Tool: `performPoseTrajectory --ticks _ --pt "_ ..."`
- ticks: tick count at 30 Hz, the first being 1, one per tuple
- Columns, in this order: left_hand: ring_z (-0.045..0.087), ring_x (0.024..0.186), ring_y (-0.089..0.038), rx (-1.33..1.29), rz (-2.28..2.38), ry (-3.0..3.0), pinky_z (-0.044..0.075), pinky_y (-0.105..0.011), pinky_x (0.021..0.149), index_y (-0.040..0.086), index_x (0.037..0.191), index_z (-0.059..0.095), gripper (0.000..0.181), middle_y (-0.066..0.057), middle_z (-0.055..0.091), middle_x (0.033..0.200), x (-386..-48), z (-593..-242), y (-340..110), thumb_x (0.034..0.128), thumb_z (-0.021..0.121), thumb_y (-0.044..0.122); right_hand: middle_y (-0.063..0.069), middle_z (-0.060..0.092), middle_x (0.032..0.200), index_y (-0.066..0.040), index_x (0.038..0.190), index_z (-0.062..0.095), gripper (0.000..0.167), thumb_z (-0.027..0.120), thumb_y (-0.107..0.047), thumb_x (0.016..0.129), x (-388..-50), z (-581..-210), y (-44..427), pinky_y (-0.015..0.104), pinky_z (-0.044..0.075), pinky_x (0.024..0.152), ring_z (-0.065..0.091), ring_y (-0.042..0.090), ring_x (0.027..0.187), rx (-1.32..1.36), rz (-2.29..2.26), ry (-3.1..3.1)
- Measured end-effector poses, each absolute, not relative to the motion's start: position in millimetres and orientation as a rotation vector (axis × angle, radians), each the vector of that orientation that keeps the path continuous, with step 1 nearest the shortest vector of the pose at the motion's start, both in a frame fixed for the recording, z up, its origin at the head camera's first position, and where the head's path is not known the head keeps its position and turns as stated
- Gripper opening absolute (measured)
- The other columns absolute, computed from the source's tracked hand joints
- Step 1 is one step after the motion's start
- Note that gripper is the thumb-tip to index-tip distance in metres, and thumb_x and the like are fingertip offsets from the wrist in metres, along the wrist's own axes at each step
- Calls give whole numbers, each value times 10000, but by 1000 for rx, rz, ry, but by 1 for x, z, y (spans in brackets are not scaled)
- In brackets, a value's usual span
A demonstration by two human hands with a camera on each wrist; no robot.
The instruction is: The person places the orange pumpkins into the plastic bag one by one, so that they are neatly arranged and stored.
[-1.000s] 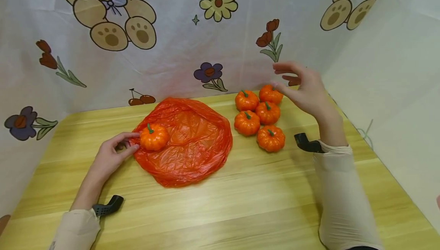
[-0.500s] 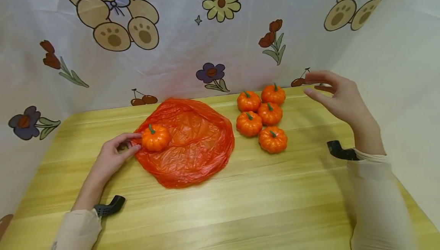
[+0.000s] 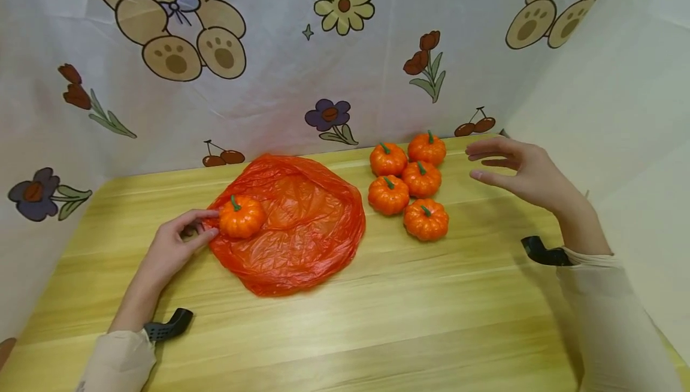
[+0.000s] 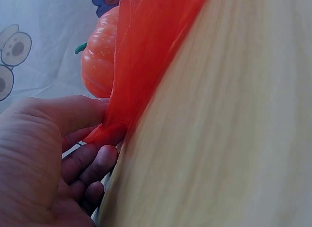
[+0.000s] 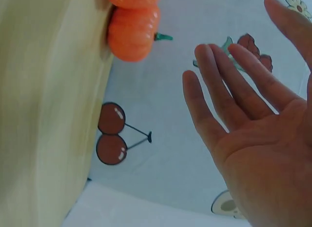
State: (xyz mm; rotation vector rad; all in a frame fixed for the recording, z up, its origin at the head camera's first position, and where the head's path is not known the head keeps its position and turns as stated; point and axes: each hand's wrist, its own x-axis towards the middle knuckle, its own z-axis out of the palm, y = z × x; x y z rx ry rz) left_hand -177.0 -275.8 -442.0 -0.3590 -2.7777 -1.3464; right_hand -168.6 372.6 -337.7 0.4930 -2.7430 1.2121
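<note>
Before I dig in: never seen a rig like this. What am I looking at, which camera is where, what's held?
No robot here: these are a person's bare hands. One camera on the head looks down at the whole table; each wrist carries another, giving a close-up of that hand.

On the table lies a crumpled red plastic bag with one small orange pumpkin at its left side; I can't tell whether it is inside or on top. Five more pumpkins cluster to the right of the bag. A printed cloth hangs behind.

The left hand pinches the bag's edge, clearest in the left wrist view. The right hand holds nothing, its fingers spread.
</note>
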Motion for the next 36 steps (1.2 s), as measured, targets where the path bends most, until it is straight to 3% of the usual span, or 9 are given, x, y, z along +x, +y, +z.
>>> performPoseTrajectory --ticks 11,21,36 --pt "513 840 -143 -369 -1337 -2775 410 -242 704 134 1289 726 309 -42 601 942 -181 -442 -275 999 754 239 48 708 1328 -115 1359 676 500 862 -161 896 -176 -364 352 213 494 1051 655 196 1244 712 1284 -2902" --pt "512 845 -135 -337 -1326 -2804 409 -241 699 140 1310 718 334 -41 605 960 -178 -444 -277 999 754 257 6 698 1352 -114 1385 655 523 847 -247 917 -177 -370 347 491 486 1115 651 224 1262 841 1296 -3111" --pt "509 837 -132 -359 -1340 -2779 406 -245 696 122 1305 719 327 -35 600 947 -177 -444 -277 1000 752 237 59 669 1392 -96 1435 608 755 922 -397 817 -172 -379 324 575 479 1097 658 286 1253 894 1157 -3213"
